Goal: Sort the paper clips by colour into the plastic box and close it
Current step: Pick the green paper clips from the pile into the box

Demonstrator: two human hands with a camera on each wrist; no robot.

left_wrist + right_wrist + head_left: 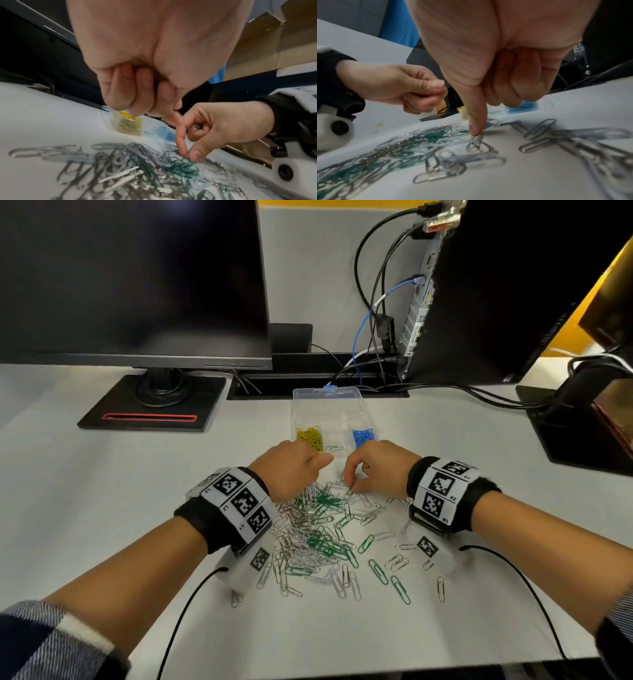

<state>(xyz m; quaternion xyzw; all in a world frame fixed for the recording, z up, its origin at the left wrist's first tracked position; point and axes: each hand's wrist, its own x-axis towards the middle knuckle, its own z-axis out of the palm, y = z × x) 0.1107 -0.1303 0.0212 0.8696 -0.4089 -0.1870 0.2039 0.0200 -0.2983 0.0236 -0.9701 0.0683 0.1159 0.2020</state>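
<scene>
A clear plastic box lies open beyond my hands. Yellow clips fill its left compartment and blue clips its right, with one pale clip between. A pile of green, silver and white paper clips covers the table under my wrists. My right hand pinches a clip at the pile's far edge between thumb and forefinger, with something dark green tucked in its curled fingers. My left hand hovers above the pile as a fist, thumb pressed on forefinger over a thin wire clip that barely shows.
A monitor on a black base stands at the back left. A computer tower with cables is behind the box. A second black stand is at the right. Loose clips lie scattered toward the front edge.
</scene>
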